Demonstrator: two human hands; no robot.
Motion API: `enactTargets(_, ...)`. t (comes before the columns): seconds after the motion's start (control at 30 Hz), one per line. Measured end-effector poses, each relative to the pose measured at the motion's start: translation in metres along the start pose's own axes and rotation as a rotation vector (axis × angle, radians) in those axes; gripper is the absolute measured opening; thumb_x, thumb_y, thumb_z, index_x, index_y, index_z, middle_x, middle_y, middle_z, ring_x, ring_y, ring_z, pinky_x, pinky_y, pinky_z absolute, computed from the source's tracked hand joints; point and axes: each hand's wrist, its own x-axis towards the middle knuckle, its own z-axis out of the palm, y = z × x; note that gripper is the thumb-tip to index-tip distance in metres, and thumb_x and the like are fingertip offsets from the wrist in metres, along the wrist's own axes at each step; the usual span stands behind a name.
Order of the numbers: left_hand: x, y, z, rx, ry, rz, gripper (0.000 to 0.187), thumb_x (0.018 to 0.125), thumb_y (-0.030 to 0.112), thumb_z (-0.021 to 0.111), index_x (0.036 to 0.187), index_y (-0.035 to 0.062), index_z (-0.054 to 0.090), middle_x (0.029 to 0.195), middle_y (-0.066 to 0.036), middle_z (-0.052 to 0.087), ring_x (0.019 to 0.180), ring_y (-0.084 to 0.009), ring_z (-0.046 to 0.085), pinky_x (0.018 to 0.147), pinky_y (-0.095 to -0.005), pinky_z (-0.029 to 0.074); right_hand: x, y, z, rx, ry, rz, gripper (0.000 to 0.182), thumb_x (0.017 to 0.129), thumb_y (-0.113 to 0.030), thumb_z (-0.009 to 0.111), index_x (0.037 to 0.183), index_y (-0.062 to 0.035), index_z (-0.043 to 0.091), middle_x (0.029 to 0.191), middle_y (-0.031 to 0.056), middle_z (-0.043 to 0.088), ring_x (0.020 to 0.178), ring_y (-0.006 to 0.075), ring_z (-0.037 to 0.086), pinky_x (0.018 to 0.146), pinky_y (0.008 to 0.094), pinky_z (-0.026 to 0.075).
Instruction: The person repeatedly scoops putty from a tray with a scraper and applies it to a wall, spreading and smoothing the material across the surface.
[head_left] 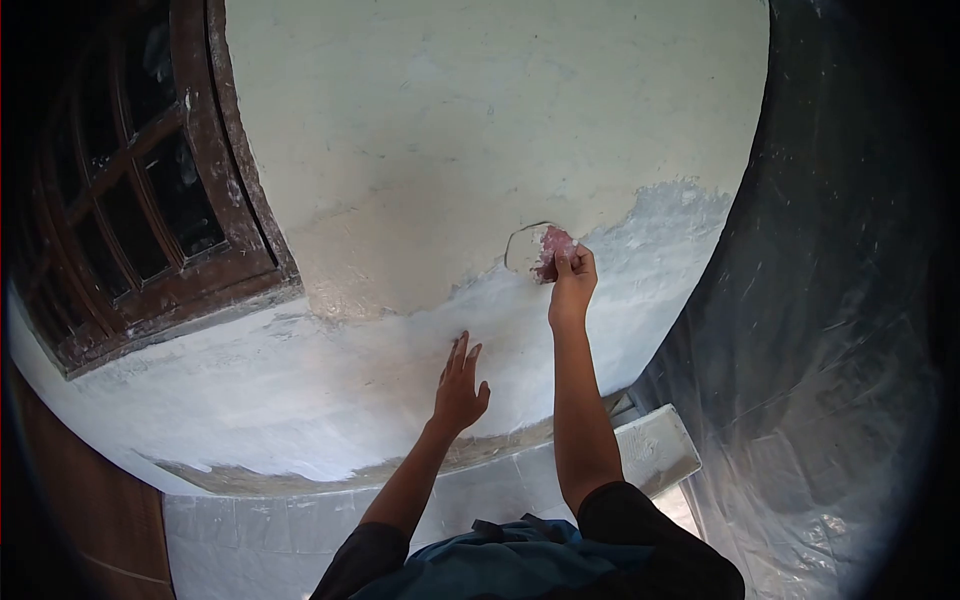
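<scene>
My right hand (572, 285) is raised to the wall, its fingers pinched on a thin reddish piece (553, 250) smeared with white. I cannot tell what kind of tool or sheet this piece is. A dark curved outline runs round a pale patch just to its left. Lower and to the left, my left hand (461, 388) has its fingers stretched out, fingertips right at the whitened part of the wall (390, 375). Above both hands the wall is cream, and a ragged edge divides it from the white coating.
A brown wooden window (165, 200) with dark panes stands at the left. Plastic sheeting (800, 430) hangs at the right. Along the wall's foot runs a grey ledge (250, 525), with a pale block-like slab (655, 450) near my right forearm.
</scene>
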Motion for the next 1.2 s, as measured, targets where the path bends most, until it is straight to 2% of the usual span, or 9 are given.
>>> enactTargets(0.13, 0.001, -0.003, 0.0, -0.015, 0.019, 0.024, 0.064, 0.075, 0.008, 0.057, 0.133, 0.004, 0.033, 0.147, -0.017, 0.016, 0.136, -0.0366, 0.018, 0.104, -0.0484, 0.029, -0.002, -0.019, -0.011, 0.12, 0.099, 0.103, 0.01, 0.088, -0.001, 0.053, 0.098, -0.0017, 0.052, 0.078, -0.0017, 0.052, 0.069, 0.0064, 0.046, 0.066, 0.0223, 0.04)
enactTargets(0.27, -0.001, 0.001, 0.002, -0.01, -0.001, 0.009, 0.064, 0.074, 0.008, 0.057, 0.133, 0.0037, 0.033, 0.147, -0.018, 0.016, 0.136, -0.0372, 0.017, 0.105, -0.0485, 0.028, -0.003, -0.006, -0.001, 0.037, -0.074, 0.004, 0.013, 0.088, 0.001, 0.051, 0.101, -0.0006, 0.051, 0.084, 0.0008, 0.054, 0.07, 0.006, 0.048, 0.063, 0.0211, 0.04)
enactTargets(0.43, 0.001, 0.004, 0.001, -0.014, 0.015, 0.021, 0.064, 0.074, 0.007, 0.057, 0.134, 0.0038, 0.033, 0.147, -0.021, 0.014, 0.136, -0.0386, 0.016, 0.106, -0.0486, 0.026, 0.0, -0.015, -0.02, 0.165, 0.13, 0.084, 0.011, 0.088, 0.002, 0.051, 0.098, -0.0006, 0.052, 0.084, 0.0019, 0.056, 0.069, 0.0065, 0.049, 0.062, 0.0217, 0.041)
enactTargets(0.57, 0.0, 0.007, 0.006, -0.015, 0.028, 0.031, 0.064, 0.074, 0.007, 0.058, 0.134, 0.0036, 0.033, 0.147, -0.023, 0.014, 0.135, -0.0395, 0.017, 0.106, -0.0484, 0.026, -0.004, -0.01, -0.009, 0.077, -0.07, 0.058, 0.011, 0.087, 0.001, 0.052, 0.098, -0.0007, 0.051, 0.083, 0.0018, 0.056, 0.07, 0.0057, 0.048, 0.062, 0.0207, 0.04)
enactTargets(0.67, -0.001, 0.013, 0.01, -0.018, 0.003, -0.001, 0.064, 0.075, 0.008, 0.058, 0.133, 0.0034, 0.033, 0.146, -0.023, 0.014, 0.134, -0.0403, 0.019, 0.105, -0.0484, 0.027, 0.001, -0.003, -0.012, 0.101, 0.047, 0.076, 0.009, 0.087, 0.001, 0.053, 0.096, -0.0011, 0.052, 0.079, -0.0007, 0.051, 0.068, 0.0049, 0.044, 0.062, 0.0203, 0.038)
enactTargets(0.73, -0.002, 0.015, 0.013, -0.019, -0.006, 0.012, 0.066, 0.074, 0.007, 0.059, 0.134, 0.0038, 0.032, 0.146, -0.024, 0.012, 0.134, -0.0405, 0.019, 0.106, -0.0475, 0.027, -0.003, -0.013, -0.029, 0.173, 0.103, 0.106, 0.008, 0.087, 0.0, 0.054, 0.095, -0.0015, 0.052, 0.078, -0.0015, 0.05, 0.068, 0.0052, 0.044, 0.065, 0.0212, 0.039)
enactTargets(0.93, -0.009, 0.027, 0.035, -0.034, -0.083, -0.024, 0.065, 0.075, 0.009, 0.059, 0.135, 0.0061, 0.032, 0.146, -0.024, 0.013, 0.133, -0.0402, 0.022, 0.104, -0.0474, 0.029, -0.013, 0.002, -0.079, 0.2, 0.066, 0.084, 0.009, 0.088, 0.0, 0.053, 0.097, -0.0017, 0.052, 0.085, 0.0017, 0.056, 0.074, 0.0066, 0.05, 0.073, 0.0208, 0.04)
enactTargets(1.1, -0.007, 0.049, 0.066, -0.064, -0.185, 0.014, 0.066, 0.077, 0.01, 0.059, 0.136, 0.0076, 0.03, 0.145, -0.023, 0.015, 0.131, -0.0402, 0.024, 0.104, -0.0481, 0.029, -0.028, 0.004, -0.127, 0.201, 0.124, 0.221, 0.013, 0.089, -0.001, 0.052, 0.102, -0.0013, 0.049, 0.096, 0.0073, 0.059, 0.083, 0.0114, 0.056, 0.075, 0.0272, 0.047)
enactTargets(1.2, -0.013, 0.063, 0.093, -0.108, -0.262, 0.005, 0.068, 0.077, 0.012, 0.06, 0.137, 0.0086, 0.027, 0.144, -0.023, 0.017, 0.13, -0.0405, 0.025, 0.104, -0.0486, 0.029, -0.033, 0.009, -0.165, 0.159, 0.196, 0.227, 0.01, 0.089, -0.002, 0.052, 0.099, -0.0027, 0.049, 0.096, 0.0074, 0.059, 0.085, 0.0153, 0.059, 0.074, 0.0311, 0.051)
